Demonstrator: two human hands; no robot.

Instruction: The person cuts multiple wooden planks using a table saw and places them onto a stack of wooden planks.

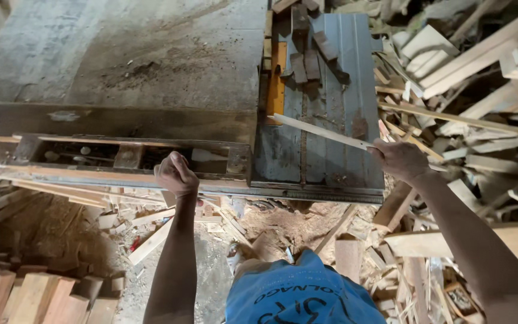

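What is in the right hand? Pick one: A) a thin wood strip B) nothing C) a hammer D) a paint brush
A: the right hand grips one end of a thin wood strip that lies slanted across the blue-grey saw table.

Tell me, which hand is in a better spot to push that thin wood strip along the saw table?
Probably the right hand: it already grips the thin wood strip lying across the blue saw table. The left hand rests as a fist on the wooden frame rail, away from the strip.
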